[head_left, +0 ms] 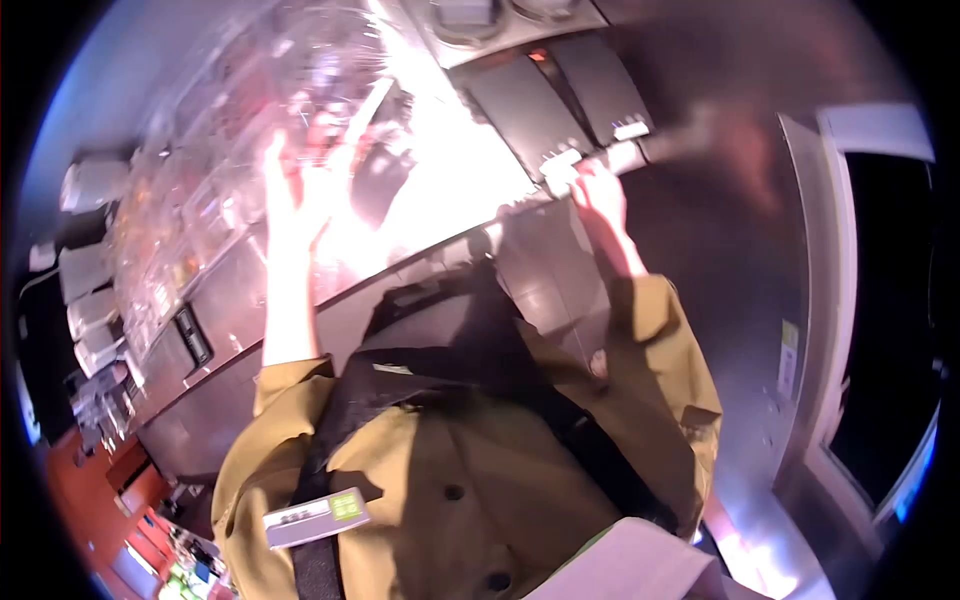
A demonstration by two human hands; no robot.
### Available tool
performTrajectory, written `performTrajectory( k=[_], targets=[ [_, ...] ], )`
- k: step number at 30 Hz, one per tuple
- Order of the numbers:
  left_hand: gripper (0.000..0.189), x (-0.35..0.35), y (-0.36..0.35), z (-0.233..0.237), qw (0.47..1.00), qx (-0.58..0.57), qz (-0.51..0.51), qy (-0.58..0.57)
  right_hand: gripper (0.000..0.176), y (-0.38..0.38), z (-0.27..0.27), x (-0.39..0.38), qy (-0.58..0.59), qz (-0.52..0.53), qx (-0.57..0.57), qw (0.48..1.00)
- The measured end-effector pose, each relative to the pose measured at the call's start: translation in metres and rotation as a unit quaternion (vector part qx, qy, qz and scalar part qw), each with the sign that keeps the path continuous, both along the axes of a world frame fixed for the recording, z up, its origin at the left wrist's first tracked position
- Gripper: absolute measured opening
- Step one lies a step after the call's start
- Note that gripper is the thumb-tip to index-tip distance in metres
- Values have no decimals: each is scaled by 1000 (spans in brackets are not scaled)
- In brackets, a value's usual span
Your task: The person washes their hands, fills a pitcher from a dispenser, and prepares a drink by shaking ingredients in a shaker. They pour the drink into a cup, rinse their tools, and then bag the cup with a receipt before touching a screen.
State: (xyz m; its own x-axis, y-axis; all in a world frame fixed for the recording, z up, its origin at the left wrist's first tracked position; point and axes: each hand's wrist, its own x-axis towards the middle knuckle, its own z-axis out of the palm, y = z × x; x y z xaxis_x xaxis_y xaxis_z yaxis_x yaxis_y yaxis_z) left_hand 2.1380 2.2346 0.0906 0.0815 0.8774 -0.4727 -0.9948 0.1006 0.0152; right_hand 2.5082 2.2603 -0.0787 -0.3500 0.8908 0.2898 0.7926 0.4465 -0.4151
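Note:
Washed out by strong glare, my left hand (305,195) reaches over the counter with its fingers apart. A pale, narrow strip (372,108) lies just beyond its fingertips; whether they touch is lost in the brightness. Clear plastic-looking packs or containers (200,200) crowd the area left of this hand, their contents blurred. On the right, my right hand (602,200) has its fingers closed over the white handle (562,170) at the front of a dark grey lid (525,112). A second dark lid (602,88) sits beside it, with its own white tab (631,131).
Round-topped fixtures (465,20) stand behind the lids. White containers (95,185) line the far left. The steel counter front (430,255) runs close before my body. At right are a metal panel (700,300) and a pale-framed opening (840,300).

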Motion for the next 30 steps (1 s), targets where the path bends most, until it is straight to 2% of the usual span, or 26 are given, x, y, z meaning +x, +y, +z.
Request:
performTrajectory(
  k=[1,2,3,4,5,6,7,9,10,11,12,13,14,15,17,18,22,25,26,29,30],
  targets=[
    [55,-16,2,-21,990,21,-38,138,12,0,2,4,1,38,59,998],
    [55,-14,0,-23,994,79,-67,22,12,-4,21,1,-8,34,68,997],
    [52,-8,-2,-15,991,101,-83,13,10,-10,43,-5,43,9,115,992],
    [53,-5,-3,-13,996,77,-35,37,8,-8,64,-9,118,29,153,981],
    [54,-2,-4,-10,997,52,11,64,7,-2,82,-15,185,31,148,971],
    [47,-1,-9,-6,999,43,25,20,8,-2,112,-29,245,5,114,963],
    [41,-2,-14,-4,998,34,39,-25,11,3,127,-47,318,-26,139,937],
    [31,-6,-27,-7,988,44,84,124,22,11,163,-98,544,-40,-25,838],
    [31,0,-34,6,967,8,124,222,29,12,181,-125,556,-15,-85,827],
    [42,-10,-43,-4,941,69,141,299,37,9,193,-154,563,10,-144,814],
    [46,-14,-51,2,916,57,164,362,40,8,199,-187,574,71,-157,801],
    [51,-15,-61,12,886,41,187,423,42,0,211,-220,582,90,-209,781],
    [52,-19,-71,35,866,-31,187,464,45,-5,214,-251,582,124,-239,767],
    [52,-29,-85,34,852,-7,212,478,47,-15,223,-279,583,161,-275,747],
    [57,-55,-116,30,860,21,271,432,47,-39,234,-332,571,210,-311,730],
    [53,-67,-128,25,820,-15,298,488,47,-54,238,-357,559,230,-320,730],
    [52,-128,-207,23,760,-41,396,514,49,-121,234,-456,484,312,-309,757],
    [56,-182,-280,13,712,-39,495,496,54,-189,233,-529,381,381,-240,808],
    [51,-199,-305,12,680,-33,522,514,66,-213,238,-550,329,397,-215,830],
    [45,-240,-376,5,709,-46,574,408,74,-278,210,-623,373,446,-368,725],
    [41,-250,-396,18,729,-55,579,361,77,-299,205,-643,361,464,-525,616]
  ],
)
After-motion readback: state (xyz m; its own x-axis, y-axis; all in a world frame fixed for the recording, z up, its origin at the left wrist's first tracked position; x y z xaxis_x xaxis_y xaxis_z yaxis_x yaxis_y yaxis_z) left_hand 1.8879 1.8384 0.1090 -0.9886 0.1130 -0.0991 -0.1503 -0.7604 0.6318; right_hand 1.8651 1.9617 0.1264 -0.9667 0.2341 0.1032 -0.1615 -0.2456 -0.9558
